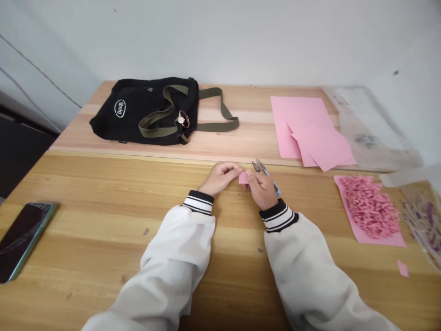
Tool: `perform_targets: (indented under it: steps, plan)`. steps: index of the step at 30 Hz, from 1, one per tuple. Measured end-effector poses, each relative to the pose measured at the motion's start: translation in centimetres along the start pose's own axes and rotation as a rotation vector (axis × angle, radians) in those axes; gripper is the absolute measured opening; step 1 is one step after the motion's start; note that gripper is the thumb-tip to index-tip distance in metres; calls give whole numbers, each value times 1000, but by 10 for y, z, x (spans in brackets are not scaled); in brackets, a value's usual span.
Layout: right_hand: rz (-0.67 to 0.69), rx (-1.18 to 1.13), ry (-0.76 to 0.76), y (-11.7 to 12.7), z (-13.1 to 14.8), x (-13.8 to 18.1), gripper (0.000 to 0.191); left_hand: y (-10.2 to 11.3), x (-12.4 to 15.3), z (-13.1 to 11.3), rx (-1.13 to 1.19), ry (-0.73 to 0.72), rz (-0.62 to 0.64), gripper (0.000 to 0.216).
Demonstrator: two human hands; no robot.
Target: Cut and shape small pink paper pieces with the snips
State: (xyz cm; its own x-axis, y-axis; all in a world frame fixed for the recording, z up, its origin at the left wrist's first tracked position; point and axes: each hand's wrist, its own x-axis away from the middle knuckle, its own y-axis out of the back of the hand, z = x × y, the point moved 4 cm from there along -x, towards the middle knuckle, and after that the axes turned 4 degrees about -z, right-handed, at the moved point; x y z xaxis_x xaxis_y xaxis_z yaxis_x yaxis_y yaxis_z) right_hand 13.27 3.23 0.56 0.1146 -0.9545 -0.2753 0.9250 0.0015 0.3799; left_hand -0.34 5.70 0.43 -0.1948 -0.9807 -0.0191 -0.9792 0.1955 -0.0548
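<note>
A small piece of pink paper is pinched between my two hands above the middle of the table. My left hand has thumb and forefinger closed at the paper's left edge. At its right edge, my right hand grips it with the thumb on top. Thread snips with a light blue handle show behind the right hand, blades pointing up and left. Whether the right hand holds the snips or they lie on the table, I cannot tell.
A black bag with a watch on it lies at the back left. Pink sheets and clear plastic lie back right. Pink curled shreds rest on pink paper at right, near a paper scrap. A phone lies left.
</note>
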Motion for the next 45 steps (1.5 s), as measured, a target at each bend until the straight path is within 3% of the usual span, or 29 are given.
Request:
perform_targets:
  steps: [8, 12, 20, 27, 37, 45]
  plan:
    - [-26, -117, -69, 0, -4, -2, 46, -3, 2, 2, 0, 42, 64, 32]
    - [-25, -211, -101, 0, -6, -1, 35, -2, 2, 2, -12, 48, 32, 30]
    - [-162, -280, -188, 3, -5, -1, 40, 1, 1, -1, 2, 36, -30, 30]
    - [-36, -234, -160, -1, -6, -1, 36, -1, 1, 0, -39, 32, 6, 31]
    - [-46, -187, -157, 0, -11, 0, 39, -4, 2, 3, -167, 29, 86, 35]
    - [-84, -180, -190, 1, -10, -1, 43, -5, 3, -2, -109, 31, 95, 34]
